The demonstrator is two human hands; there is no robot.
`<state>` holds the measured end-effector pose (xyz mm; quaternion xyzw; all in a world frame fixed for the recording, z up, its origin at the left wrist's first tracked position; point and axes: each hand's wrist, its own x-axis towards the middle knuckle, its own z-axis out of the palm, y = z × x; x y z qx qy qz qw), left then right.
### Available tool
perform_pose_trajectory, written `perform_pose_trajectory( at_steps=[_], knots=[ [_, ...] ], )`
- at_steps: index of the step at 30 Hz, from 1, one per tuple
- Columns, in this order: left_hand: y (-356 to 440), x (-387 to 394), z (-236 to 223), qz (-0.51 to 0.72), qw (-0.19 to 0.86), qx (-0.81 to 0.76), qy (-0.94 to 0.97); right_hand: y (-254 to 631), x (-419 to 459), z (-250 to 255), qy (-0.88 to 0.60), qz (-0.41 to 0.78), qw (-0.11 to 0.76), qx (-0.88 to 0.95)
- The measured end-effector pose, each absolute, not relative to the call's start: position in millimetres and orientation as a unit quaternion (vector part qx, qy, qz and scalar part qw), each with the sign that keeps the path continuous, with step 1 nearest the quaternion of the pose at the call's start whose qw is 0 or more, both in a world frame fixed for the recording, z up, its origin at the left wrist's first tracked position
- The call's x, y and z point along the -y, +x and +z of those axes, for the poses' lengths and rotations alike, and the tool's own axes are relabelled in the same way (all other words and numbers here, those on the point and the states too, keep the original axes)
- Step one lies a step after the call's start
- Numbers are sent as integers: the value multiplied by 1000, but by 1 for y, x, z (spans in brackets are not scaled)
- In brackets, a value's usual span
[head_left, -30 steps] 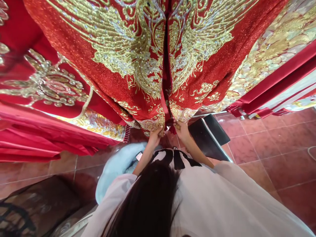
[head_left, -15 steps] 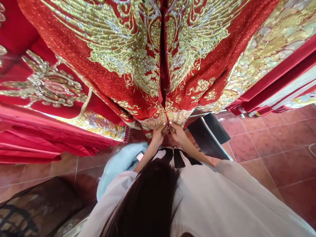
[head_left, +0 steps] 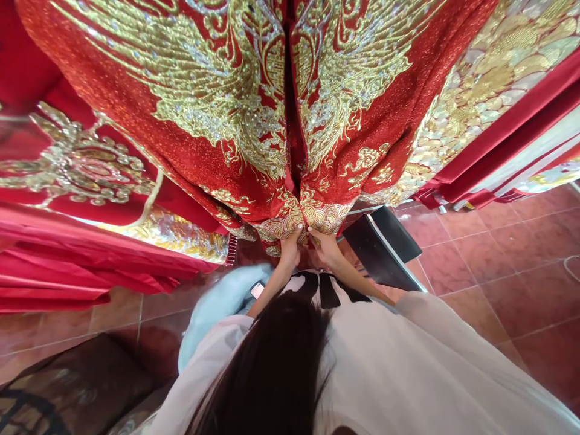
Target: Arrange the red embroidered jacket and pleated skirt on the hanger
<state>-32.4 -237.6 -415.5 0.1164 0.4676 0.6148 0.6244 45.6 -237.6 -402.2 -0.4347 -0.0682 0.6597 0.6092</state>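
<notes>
A red jacket (head_left: 172, 142) with gold and silver embroidery hangs in front of me, its front opening running down the middle. Both my hands are at its lower hem, where the two front edges meet. My left hand (head_left: 290, 246) pinches the left edge, thumb on top of the gold scalloped border (head_left: 283, 222). On the other edge my right hand (head_left: 323, 244) grips in the same way, its thumb close to the left one. The fingers under the cloth are hidden, and I cannot make out whether a fastener lies between the thumbs.
Other red garments hang on the left (head_left: 90, 163) and a gold-sequinned garment (head_left: 489, 90) on the right. A black chair-like object (head_left: 383, 248) stands right of my hands. A phone (head_left: 257, 290) shows beside my left forearm. A dark bag (head_left: 86, 380) lies on the tiled floor (head_left: 480, 290).
My view has shifted slightly, so the garments appear a little further left. Both hands keep hold of the hem in nearly the same place, with thumbs close together.
</notes>
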Motion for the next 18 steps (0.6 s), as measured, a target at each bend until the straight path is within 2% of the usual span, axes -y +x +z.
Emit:
perform_pose_trajectory(
  at_steps=[9, 18],
  knots=[
    [-27, 237, -427, 639, 577, -481, 167, 42, 230, -398, -457, 610, 645, 63],
    [-29, 239, -438, 618, 583, -497, 176, 49, 227, -420, -505, 647, 557, 126]
  ],
)
